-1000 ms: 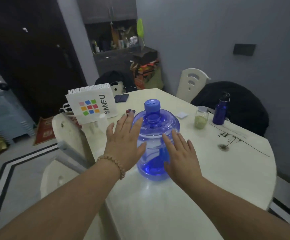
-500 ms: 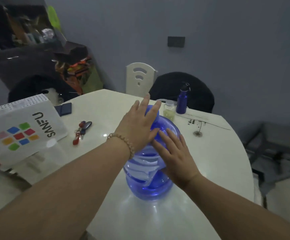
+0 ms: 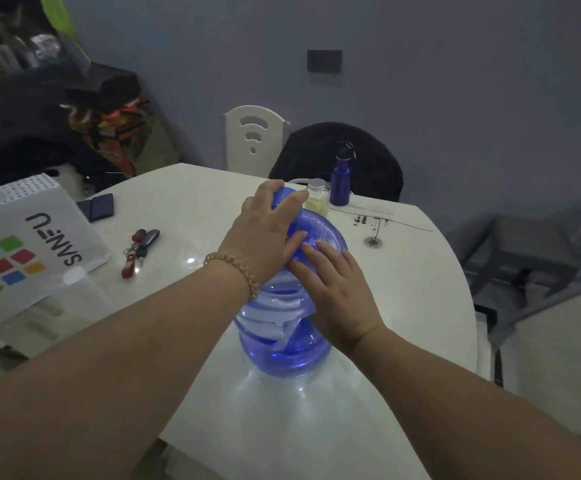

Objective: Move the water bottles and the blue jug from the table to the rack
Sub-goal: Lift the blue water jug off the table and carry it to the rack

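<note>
The blue jug [image 3: 282, 344] stands upright on the white table [image 3: 403, 289], near its front middle. My left hand [image 3: 265, 230] wraps over the jug's cap and neck, hiding them. My right hand [image 3: 334, 292] lies flat against the jug's shoulder and right side, fingers spread. A dark blue water bottle [image 3: 341, 181] stands upright at the table's far edge, well beyond both hands. A metal rack [image 3: 524, 258] shows dimly at the right, beyond the table.
A small lidded glass jar [image 3: 317, 199] stands just behind the jug. Keys [image 3: 138, 247], a dark wallet [image 3: 98, 206] and a white box with coloured squares [image 3: 15, 251] lie on the left. Two chairs [image 3: 254, 136] stand behind the table, one draped in black cloth.
Both hands went from hovering beside the jug to touching it. My left hand climbed onto the cap and closed around it; my right hand settled on the shoulder. The view swung right.
</note>
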